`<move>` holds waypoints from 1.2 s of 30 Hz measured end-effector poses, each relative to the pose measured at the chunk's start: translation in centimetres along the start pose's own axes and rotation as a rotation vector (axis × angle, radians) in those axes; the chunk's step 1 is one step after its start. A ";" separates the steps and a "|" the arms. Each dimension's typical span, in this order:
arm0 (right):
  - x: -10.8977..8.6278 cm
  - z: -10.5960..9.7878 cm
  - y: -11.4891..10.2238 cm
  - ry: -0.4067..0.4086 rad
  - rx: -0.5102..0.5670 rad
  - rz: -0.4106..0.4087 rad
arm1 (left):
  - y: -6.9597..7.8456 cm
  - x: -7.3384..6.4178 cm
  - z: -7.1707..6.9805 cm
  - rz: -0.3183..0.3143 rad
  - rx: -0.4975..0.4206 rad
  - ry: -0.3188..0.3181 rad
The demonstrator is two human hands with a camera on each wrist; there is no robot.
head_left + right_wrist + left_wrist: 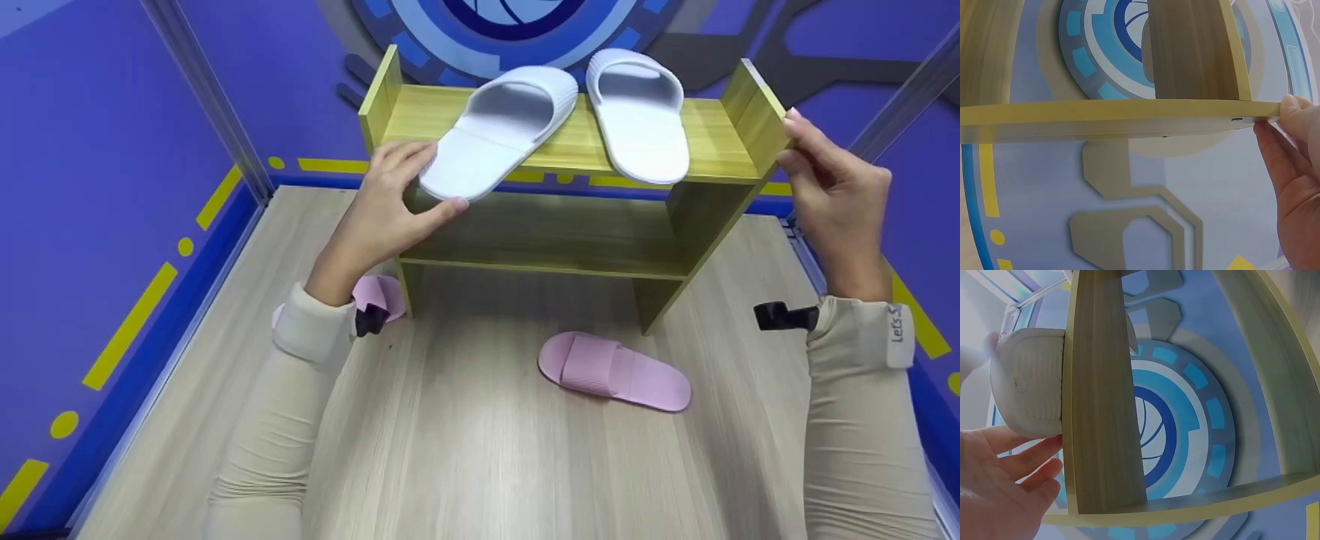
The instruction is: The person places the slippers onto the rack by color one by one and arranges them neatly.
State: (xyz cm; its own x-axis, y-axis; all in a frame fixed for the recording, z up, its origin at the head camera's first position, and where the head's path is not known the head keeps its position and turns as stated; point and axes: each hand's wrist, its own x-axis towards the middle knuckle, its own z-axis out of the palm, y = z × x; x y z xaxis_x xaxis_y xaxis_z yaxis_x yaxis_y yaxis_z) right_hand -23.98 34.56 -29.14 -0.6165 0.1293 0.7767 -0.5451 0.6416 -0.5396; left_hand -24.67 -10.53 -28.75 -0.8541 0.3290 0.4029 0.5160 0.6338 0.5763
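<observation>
A white slipper (pixel 487 154) lies slanted on the top shelf of a wooden shoe rack (pixel 547 274), its heel end jutting past the front edge. My left hand (pixel 386 202) holds that heel end between thumb and fingers. The left wrist view shows the slipper's ribbed underside (pixel 1030 385) above the fingers of the left hand (pixel 1010 467). To its right, a second white slipper (pixel 645 131) rests on the same shelf, toe toward the wall. My right hand (pixel 847 199) pinches the edge of the rack's right side panel (pixel 757 120), also visible in the right wrist view.
One pink slipper (pixel 615 373) lies on the wood-patterned floor (pixel 487 465) in front of the rack. Another pink slipper (pixel 386 294), partly hidden by my left wrist, is near the rack's left leg. Blue patterned walls (pixel 97 187) stand behind and on both sides.
</observation>
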 end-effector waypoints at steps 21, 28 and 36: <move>0.0 0.0 0.0 0.010 0.005 0.011 | -0.1 0.4 0.2 -0.002 -0.027 -0.013; -0.1 -0.1 0.0 -0.001 -0.016 0.017 | 0.5 0.9 0.8 -0.028 -0.010 0.009; -0.1 0.0 0.1 0.003 -0.018 0.011 | 1.4 1.6 1.5 -0.073 0.040 0.022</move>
State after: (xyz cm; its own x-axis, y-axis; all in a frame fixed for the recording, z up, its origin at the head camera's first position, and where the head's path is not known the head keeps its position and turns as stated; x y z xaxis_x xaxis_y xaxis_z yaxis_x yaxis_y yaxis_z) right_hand -23.98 34.58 -29.24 -0.6207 0.1382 0.7717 -0.5284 0.6534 -0.5420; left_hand -25.40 -8.08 -28.43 -0.8876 0.2654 0.3764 0.4486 0.6830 0.5764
